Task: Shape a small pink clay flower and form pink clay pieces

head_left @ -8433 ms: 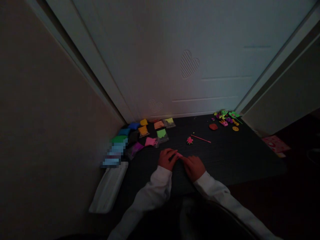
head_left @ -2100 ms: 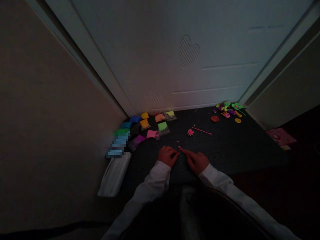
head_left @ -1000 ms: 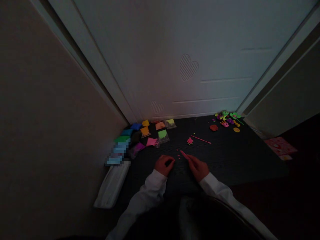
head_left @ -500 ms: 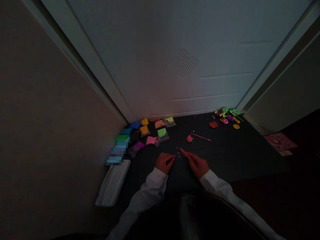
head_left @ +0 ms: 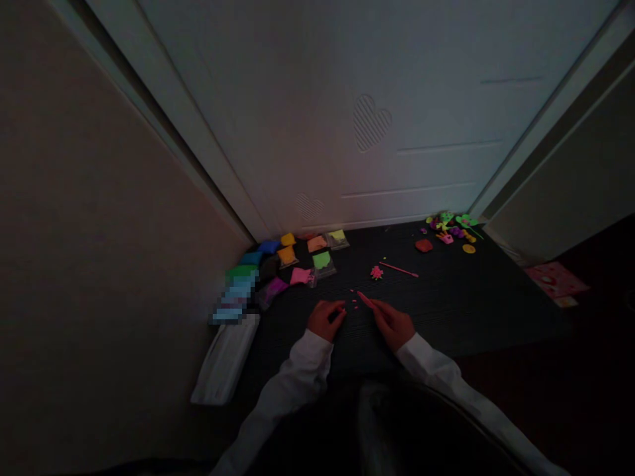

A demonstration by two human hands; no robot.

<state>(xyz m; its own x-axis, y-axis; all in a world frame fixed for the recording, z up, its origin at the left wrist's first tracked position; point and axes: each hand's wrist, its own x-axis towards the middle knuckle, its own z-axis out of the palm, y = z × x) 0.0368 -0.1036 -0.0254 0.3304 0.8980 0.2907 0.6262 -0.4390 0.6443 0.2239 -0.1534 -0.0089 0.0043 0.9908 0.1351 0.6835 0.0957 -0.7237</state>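
Observation:
My right hand (head_left: 394, 326) is closed round a pink modelling tool (head_left: 366, 299), its pointed end directed up and left, just over the dark table. The fingers of my left hand (head_left: 325, 321) are curled, thumb and forefinger coming together at a tiny pinkish spot too small to make out. Between the hands, several small pink clay bits (head_left: 354, 301) lie on the table. Beyond them sits a pink clay flower (head_left: 376, 272) with green specks. A second thin pink tool (head_left: 399, 269) rests to its right.
Clay packets in several colours, including a pink packet (head_left: 300, 276) and a light green packet (head_left: 322, 261), lie at the back left. A white package (head_left: 227, 360) is at the left edge. A red clay piece (head_left: 423, 246) and finished clay figures (head_left: 449, 228) sit back right, before a white door (head_left: 278, 119).
Both hands stay almost in place. My left thumb and forefinger have shifted slightly, with a wider gap behind their tips. The whole view has moved a little.

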